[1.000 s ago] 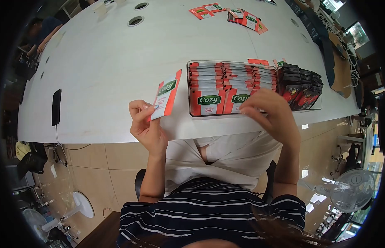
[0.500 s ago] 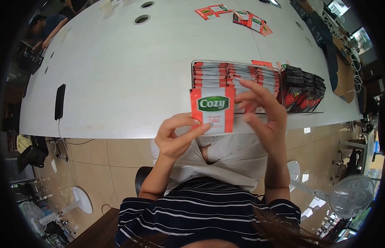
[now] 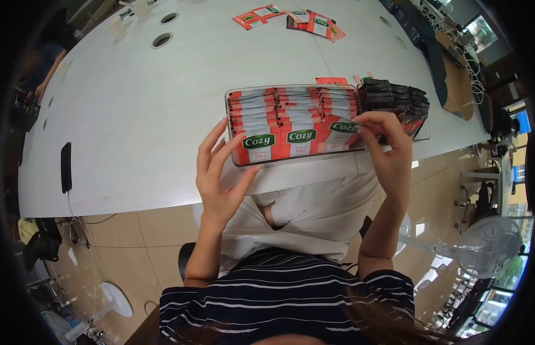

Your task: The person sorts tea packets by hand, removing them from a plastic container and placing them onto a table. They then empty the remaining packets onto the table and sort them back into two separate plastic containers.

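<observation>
I see the left hand (image 3: 218, 172), grip now open and empty, at 7 o'clock of the tray (image 3: 228, 109), its Cozy sachet (image 3: 259, 148) set inside, while the right hand (image 3: 388, 150) pinches a tilted sachet (image 3: 340, 131).

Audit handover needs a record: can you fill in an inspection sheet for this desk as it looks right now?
Surface: white table, with round holes near the far side.
Job's things: clear tray at the near edge, packed with rows of red-and-white Cozy sachets.
Clutter: dark sachets stacked to the right of the tray; loose sachets at the far side.
Hands: left hand open, fingertips at the tray's front left corner; right hand has a grip on the front-right sachet.
Cables: phone at the left edge, cable hanging from it; cable tangle far right.
Surroundings: tiled floor, fan, another person's arm far left.
</observation>
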